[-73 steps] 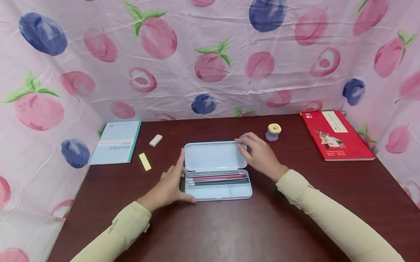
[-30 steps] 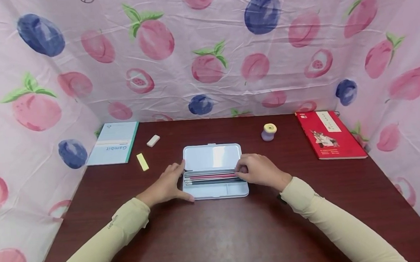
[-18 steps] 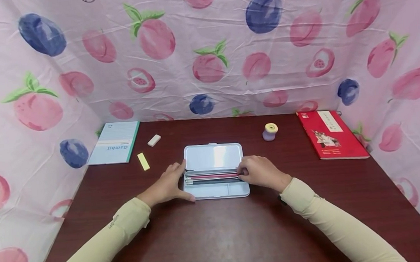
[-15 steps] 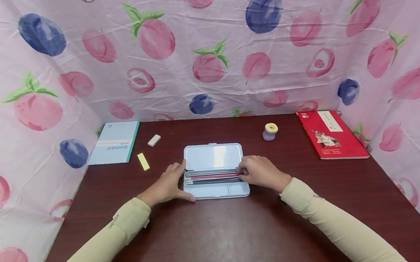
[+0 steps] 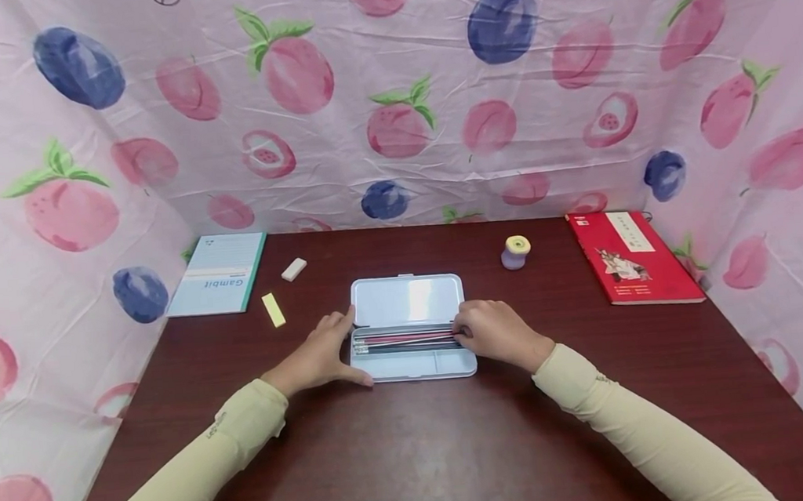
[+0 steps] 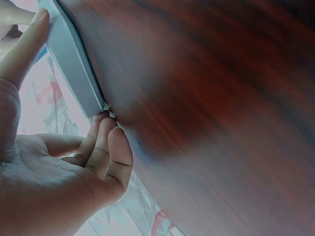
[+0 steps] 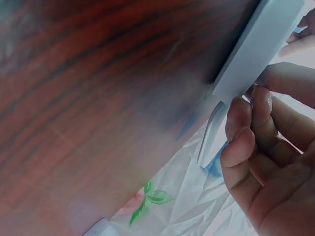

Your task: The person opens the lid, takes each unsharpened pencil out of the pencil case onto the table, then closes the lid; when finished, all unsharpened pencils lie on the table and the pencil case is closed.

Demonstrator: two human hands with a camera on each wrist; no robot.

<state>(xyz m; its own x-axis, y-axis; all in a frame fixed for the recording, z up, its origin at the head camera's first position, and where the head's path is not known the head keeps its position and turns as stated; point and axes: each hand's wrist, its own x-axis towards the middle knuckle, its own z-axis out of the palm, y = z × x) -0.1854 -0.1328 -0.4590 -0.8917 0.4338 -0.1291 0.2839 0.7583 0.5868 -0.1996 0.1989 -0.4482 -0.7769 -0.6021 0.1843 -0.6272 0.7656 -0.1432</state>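
A pale blue pencil case (image 5: 396,367) lies open on the dark wooden table, its lid (image 5: 383,301) tipped back. Several pencils (image 5: 404,337), red and dark, lie lengthwise in its rear compartment. My left hand (image 5: 314,353) holds the case's left end, thumb at the front corner and index finger up by the lid hinge. In the left wrist view its other fingers bend against the case's end. My right hand (image 5: 498,329) pinches a pencil at the right end of the row, its fingertips inside the case. The pinched tip is hidden behind the fingers in the head view.
Left of the case lie a yellow strip (image 5: 274,310), a white eraser (image 5: 294,270) and a light blue notebook (image 5: 219,274). Behind it to the right stands a small purple-and-yellow object (image 5: 516,252). A red book (image 5: 636,257) lies far right, and a fruit-print cloth (image 5: 421,44) surrounds the table.
My right hand has come down from the lid's right edge to the pencils and pinched one. The lid leans further back. My left hand stays at the case's left end.
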